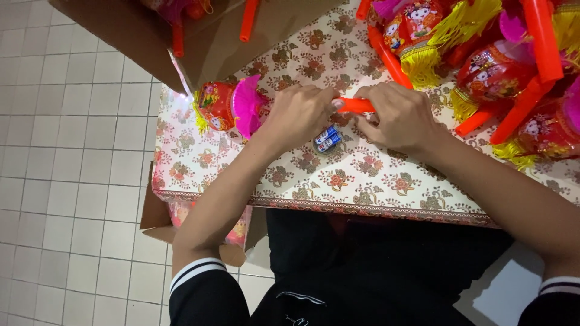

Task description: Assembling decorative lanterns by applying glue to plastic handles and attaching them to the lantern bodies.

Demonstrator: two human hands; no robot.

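My left hand and my right hand both grip a short orange plastic handle held level over the floral table. The handle runs left into a red and pink toy lantern with yellow fringe, which lies on the table beside my left hand. Two small blue and white batteries lie on the tablecloth just below the handle, between my hands.
A pile of red lanterns with yellow tassels and orange handles fills the table's far right. An open cardboard box with more lanterns sits at the far left corner. Another box stands under the table's near edge, over white floor tiles.
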